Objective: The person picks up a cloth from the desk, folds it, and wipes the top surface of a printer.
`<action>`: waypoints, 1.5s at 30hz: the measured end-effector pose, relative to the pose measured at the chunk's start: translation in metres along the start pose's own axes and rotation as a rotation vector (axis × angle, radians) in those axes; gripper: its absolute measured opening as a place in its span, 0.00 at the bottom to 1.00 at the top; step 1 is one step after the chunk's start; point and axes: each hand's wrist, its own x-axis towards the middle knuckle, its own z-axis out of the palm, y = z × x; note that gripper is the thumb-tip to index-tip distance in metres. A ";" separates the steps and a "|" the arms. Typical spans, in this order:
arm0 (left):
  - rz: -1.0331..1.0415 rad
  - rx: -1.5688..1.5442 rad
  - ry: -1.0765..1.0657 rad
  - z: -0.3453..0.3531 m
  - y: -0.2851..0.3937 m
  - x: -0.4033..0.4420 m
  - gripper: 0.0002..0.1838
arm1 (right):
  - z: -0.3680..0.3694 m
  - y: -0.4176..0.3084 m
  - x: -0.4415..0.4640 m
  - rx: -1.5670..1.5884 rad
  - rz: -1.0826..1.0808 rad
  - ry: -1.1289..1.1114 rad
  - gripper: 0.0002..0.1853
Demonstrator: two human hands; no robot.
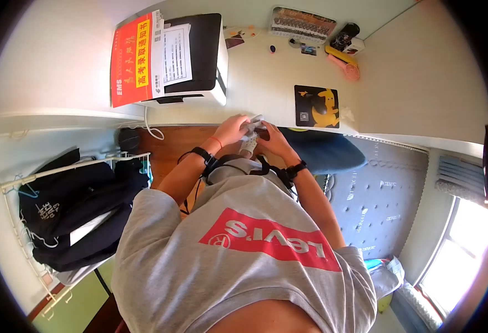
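A small, pale grey-white piece of cloth (253,125) is bunched between my two hands, just in front of the desk's edge. My left hand (232,131), with a red string and a black band at its wrist, pinches the cloth from the left. From the right, my right hand (276,140) has its fingers closed on the same cloth; that wrist also wears a black band. Right below the cloth is a whitish dotted item (248,145), partly hidden; I cannot tell whether it belongs to the cloth.
Ahead is a pale desk (260,72) with a black-and-white printer (199,55) bearing a red envelope (136,61). A dark mat (317,106), pink hairbrush (348,69) and keyboard (302,24) lie rightward. A blue chair seat (327,152) and clothes rack (77,164) flank me.
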 end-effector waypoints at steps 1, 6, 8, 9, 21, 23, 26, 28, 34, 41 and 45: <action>-0.012 -0.006 0.015 -0.004 0.015 -0.002 0.11 | -0.003 -0.017 0.000 0.051 -0.049 0.026 0.39; -0.092 -0.055 0.146 -0.019 0.072 -0.027 0.10 | 0.018 -0.032 0.004 0.198 -0.115 0.113 0.26; -0.156 -0.010 0.207 -0.029 0.084 -0.037 0.11 | 0.012 -0.056 0.006 0.267 -0.058 0.035 0.23; -0.093 0.026 0.301 -0.034 0.086 -0.040 0.12 | 0.012 -0.064 0.002 0.295 -0.026 -0.004 0.22; 0.135 0.038 0.728 -0.132 0.080 -0.022 0.18 | -0.022 -0.182 0.061 0.268 -0.202 0.424 0.19; 0.060 -0.101 0.651 -0.152 0.080 -0.021 0.22 | -0.029 -0.215 0.083 0.311 -0.199 0.542 0.19; 0.163 0.101 0.614 -0.171 0.067 -0.015 0.24 | -0.024 -0.239 0.122 0.260 -0.284 0.642 0.20; 0.189 0.138 0.577 -0.178 0.062 -0.014 0.25 | -0.015 -0.237 0.144 0.076 -0.285 0.583 0.21; 0.246 0.273 0.424 -0.197 0.047 -0.009 0.24 | 0.007 -0.239 0.165 -0.405 -0.321 0.587 0.24; 0.181 0.369 0.253 -0.193 0.031 -0.011 0.26 | -0.031 -0.239 0.216 -0.550 -0.278 0.368 0.20; 0.147 0.432 0.231 -0.188 0.032 -0.024 0.25 | -0.059 -0.239 0.273 -0.695 -0.323 0.304 0.22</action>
